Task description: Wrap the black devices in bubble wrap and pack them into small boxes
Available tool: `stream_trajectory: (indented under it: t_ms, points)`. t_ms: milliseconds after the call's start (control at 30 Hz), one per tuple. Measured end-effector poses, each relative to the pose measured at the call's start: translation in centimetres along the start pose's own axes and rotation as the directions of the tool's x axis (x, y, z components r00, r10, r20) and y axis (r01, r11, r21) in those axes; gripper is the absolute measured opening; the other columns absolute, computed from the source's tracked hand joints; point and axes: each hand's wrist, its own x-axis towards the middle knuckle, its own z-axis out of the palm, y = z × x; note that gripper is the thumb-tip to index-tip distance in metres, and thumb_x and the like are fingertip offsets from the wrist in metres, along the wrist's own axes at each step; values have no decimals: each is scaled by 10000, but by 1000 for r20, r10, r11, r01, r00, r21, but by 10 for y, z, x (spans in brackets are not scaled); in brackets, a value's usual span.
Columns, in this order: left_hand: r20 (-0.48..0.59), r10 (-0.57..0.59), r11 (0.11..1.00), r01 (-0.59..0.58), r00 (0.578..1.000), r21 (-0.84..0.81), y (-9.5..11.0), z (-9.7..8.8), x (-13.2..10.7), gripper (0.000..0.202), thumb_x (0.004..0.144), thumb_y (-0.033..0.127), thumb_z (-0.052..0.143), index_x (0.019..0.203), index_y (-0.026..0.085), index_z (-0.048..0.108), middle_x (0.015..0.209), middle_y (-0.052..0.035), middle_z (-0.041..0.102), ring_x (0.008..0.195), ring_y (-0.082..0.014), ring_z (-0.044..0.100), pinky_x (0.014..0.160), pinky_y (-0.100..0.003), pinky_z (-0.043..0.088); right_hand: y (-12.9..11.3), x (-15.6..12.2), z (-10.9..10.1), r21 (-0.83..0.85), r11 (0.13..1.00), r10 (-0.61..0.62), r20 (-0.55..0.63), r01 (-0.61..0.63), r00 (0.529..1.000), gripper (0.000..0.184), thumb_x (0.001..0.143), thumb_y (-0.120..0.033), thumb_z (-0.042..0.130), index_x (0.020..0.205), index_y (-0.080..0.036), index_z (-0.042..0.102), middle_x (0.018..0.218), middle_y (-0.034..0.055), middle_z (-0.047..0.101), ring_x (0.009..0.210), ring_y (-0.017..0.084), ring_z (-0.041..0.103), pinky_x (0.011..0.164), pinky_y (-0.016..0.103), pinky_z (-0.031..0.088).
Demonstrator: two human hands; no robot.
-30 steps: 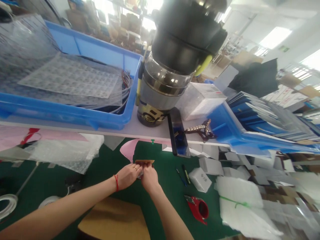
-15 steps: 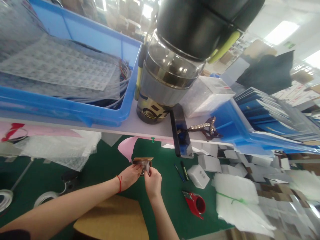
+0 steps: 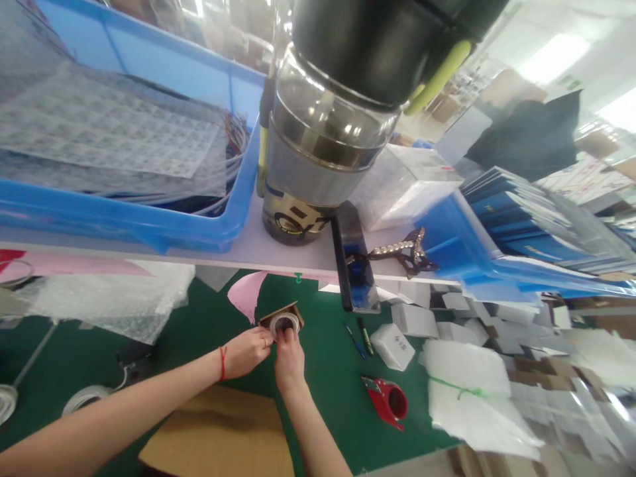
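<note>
In the head view, a small brown cardboard box [image 3: 294,309] lies open over the green table. A coiled white cable [image 3: 295,322] sits at its mouth, its ring facing up. My left hand [image 3: 252,351], a red cord at its wrist, has its fingers closed on the near-left side of the box. My right hand [image 3: 289,363] is closed, fingertips in the coil's middle, gripping it. What lies under the coil is hidden.
A shelf edge [image 3: 308,264] crosses above the hands, bearing a large bottle [image 3: 303,212], a phone [image 3: 354,258] and a blue bin [image 3: 233,232]. A red tape dispenser [image 3: 387,399], pens [image 3: 365,336] and white boxes [image 3: 393,348] lie to the right. Brown cardboard [image 3: 223,437] lies nearest me.
The coiled white cable now shows as a ring at the box's mouth, where a crumpled-looking silvery bundle showed before. The box has tilted, and my right hand has shifted left into the coil.
</note>
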Motion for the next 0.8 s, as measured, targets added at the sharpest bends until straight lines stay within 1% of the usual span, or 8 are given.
stream_trajectory:
  t_ms: [167, 367, 433, 533, 600, 633, 700, 800]
  points:
    - [-93, -60, 995, 67, 994, 73, 2, -23, -2, 372, 981, 66, 411, 1275, 132, 630, 1267, -128, 680, 1190, -236, 622, 1092, -426, 476, 6, 0, 2, 54, 997, -56, -88, 61, 995, 405, 964, -53, 411, 1283, -142, 644, 1098, 137, 680, 995, 252, 648, 874, 349, 560]
    - [-92, -72, 994, 79, 993, 78, 1, -23, 5, 291, 990, 80, 439, 1150, 136, 676, 1155, -92, 724, 1106, -221, 660, 1106, -407, 469, 5, -6, 2, 198, 975, -67, -184, 104, 981, 350, 941, -50, 451, 1158, -170, 698, 1036, 105, 679, 964, 224, 634, 873, 314, 541]
    - [-69, -82, 992, 88, 994, 89, 5, -20, 8, 296, 977, 73, 451, 1175, 127, 664, 1145, -111, 731, 1111, -235, 661, 1096, -424, 468, 11, -9, 0, 265, 962, -1, -223, 61, 975, 342, 904, -30, 455, 1098, -184, 691, 1032, 95, 660, 978, 210, 627, 876, 297, 539]
    - [-29, -99, 990, 102, 995, 93, 12, -15, 14, 321, 971, 110, 492, 1265, 134, 620, 1228, -151, 707, 1191, -262, 633, 1106, -454, 445, 29, -8, -7, 365, 924, 230, -286, -116, 930, 378, 854, -13, 411, 1132, -155, 626, 1057, 125, 614, 978, 220, 614, 882, 345, 541]
    - [1, -85, 992, 85, 996, 98, 14, -14, 21, 356, 962, 199, 570, 1313, 136, 586, 1326, -184, 654, 1266, -298, 591, 1092, -468, 454, 43, 0, -13, 465, 866, 314, -215, -186, 925, 483, 803, -24, 439, 1260, -127, 557, 1160, 161, 596, 984, 228, 622, 820, 348, 560]
    - [12, -78, 991, 77, 997, 109, 13, -13, 25, 396, 951, 234, 606, 1333, 139, 569, 1375, -198, 619, 1302, -314, 566, 1086, -470, 460, 49, 6, -16, 511, 839, 298, -148, -185, 943, 550, 769, -31, 472, 1307, -129, 534, 1209, 164, 594, 974, 222, 635, 768, 324, 568]
    - [18, -81, 987, 77, 997, 138, 9, -11, 32, 445, 936, 230, 628, 1362, 138, 539, 1434, -215, 568, 1350, -327, 528, 1091, -470, 460, 58, 17, -20, 585, 796, 203, -19, -154, 979, 643, 709, -49, 538, 1341, -170, 543, 1248, 131, 614, 917, 196, 661, 651, 257, 559]
    - [21, -85, 983, 81, 996, 165, -3, -6, 36, 364, 946, 119, 552, 1308, 131, 581, 1334, -197, 647, 1294, -294, 582, 1101, -448, 458, 59, 27, -18, 598, 794, 104, 44, -109, 994, 591, 691, -83, 616, 1264, -227, 628, 1125, 56, 667, 808, 165, 664, 608, 228, 544]
